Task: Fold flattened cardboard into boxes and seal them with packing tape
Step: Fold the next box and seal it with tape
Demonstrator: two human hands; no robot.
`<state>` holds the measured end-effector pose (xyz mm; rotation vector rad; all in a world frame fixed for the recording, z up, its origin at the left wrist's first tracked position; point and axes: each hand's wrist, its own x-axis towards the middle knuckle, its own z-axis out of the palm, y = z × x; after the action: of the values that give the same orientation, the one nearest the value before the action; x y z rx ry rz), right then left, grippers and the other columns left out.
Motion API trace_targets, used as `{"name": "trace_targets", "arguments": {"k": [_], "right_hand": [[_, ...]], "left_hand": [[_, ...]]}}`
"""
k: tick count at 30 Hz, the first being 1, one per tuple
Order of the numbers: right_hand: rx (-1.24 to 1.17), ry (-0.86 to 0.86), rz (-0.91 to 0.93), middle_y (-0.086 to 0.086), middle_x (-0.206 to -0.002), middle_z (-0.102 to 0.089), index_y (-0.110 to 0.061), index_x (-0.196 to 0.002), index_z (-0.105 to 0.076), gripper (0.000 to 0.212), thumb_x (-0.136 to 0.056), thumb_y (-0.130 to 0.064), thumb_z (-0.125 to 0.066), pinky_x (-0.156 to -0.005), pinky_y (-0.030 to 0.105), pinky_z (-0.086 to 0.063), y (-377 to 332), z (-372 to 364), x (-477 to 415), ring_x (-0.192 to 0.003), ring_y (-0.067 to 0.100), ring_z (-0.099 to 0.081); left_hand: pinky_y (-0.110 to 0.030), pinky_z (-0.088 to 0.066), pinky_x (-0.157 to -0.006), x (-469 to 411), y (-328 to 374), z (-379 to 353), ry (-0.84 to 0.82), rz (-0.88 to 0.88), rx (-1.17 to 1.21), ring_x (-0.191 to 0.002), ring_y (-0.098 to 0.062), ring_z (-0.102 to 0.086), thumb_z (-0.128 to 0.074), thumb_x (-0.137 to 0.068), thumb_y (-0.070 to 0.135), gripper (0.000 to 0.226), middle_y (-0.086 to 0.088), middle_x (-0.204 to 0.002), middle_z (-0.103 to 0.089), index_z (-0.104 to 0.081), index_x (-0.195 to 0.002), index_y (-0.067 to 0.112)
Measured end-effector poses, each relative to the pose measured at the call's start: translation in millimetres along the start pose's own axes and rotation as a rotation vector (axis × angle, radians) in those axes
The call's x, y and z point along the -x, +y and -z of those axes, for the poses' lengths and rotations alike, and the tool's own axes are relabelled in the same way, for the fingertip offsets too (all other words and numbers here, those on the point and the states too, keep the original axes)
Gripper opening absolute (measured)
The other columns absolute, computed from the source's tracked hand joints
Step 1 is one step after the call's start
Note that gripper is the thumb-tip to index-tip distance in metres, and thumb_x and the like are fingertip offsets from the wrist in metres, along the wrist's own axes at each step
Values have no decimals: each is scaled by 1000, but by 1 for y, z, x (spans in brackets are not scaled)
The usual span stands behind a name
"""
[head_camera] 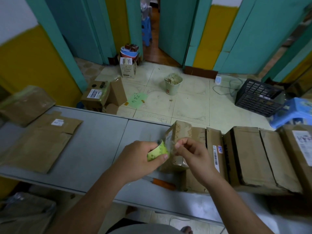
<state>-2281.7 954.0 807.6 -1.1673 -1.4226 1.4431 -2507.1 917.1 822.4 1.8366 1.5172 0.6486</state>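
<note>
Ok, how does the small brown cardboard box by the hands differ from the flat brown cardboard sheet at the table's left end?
The small brown cardboard box is folded up and standing; the flat brown cardboard sheet lies unfolded on the grey table. The box sits just behind the green tape roll in the left hand; the sheet lies apart, untouched. Both are brown cardboard.

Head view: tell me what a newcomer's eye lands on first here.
First, the two hands at the centre: the left hand grips a yellow-green tape roll while the right hand pinches its loose tape end in front of a small box. Next, the row of folded boxes on the right of the grey table, and flattened cardboard on its left.
</note>
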Motion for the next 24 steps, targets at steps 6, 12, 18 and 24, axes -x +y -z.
{"name": "trace_targets", "arguments": {"k": [6, 12, 18, 24], "right_hand": [[-37, 94, -43, -3, -76, -72, -15, -108, -75, 26, -85, -18, -86, -70, 18, -56, 1, -2, -5, -74, 11, -69], [-39, 107, -54, 6, -96, -80, -9, -101, -82, 10, -95, -9, -74, -89, 39, -63, -4, 3, -8, -95, 26, -76], [153, 96, 20, -4, -94, -78, -22, -89, -82, 14, -96, -13, -74, -82, 22, -57, -11, 16, -11, -93, 12, -73], [251, 147, 51, 0, -80, -78, -17, -90, -80, 16, -98, -9, -69, -74, 30, -62, -13, 20, 0, -78, 16, -74]], "left_hand": [[-56, -62, -64, -1, 0, 1, -30, 61, 146, -69, -16, -75, -71, -81, 78, 51, 4, -76, -74, -73, -90, 29], [-35, -64, -71, -2, 0, 2, -143, -44, 429, -83, -20, -79, -71, -95, 59, 25, 3, -92, -79, -76, -104, 37], [-32, -63, -65, -8, -2, -6, -87, -40, 482, -78, -22, -79, -70, -99, 44, 13, -1, -87, -77, -77, -96, 34], [-33, -64, -59, -19, -6, -9, -93, -2, 349, -71, -15, -79, -70, -97, 53, 20, 4, -80, -77, -75, -90, 35]]}}
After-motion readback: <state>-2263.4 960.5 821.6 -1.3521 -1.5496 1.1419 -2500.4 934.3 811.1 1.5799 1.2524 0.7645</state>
